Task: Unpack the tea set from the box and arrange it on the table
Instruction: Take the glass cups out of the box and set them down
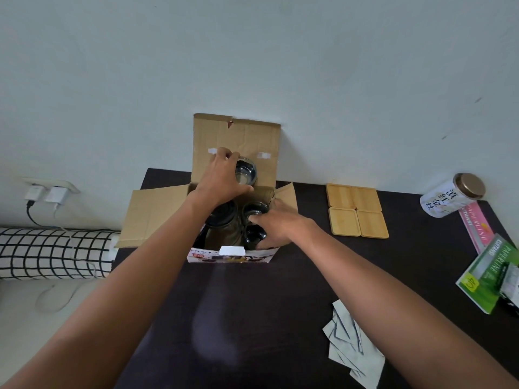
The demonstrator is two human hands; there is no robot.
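Both arms reach forward, bare forearms extended.
Left hand [222, 178] raised, fingers curled in a grip; right hand [276, 227] lower, fingers curled downward.

There is a single view, taken from the person's head, looking forward and steeply down over both outstretched forearms. Its wide angle bends the edges, so the dark surface [252, 318] fans out below and the pale wall [280, 51] fills the upper half. The open cardboard box [157, 214] sits mid-frame at arm's reach, close enough to see inside. No second view exists to overlap with it.
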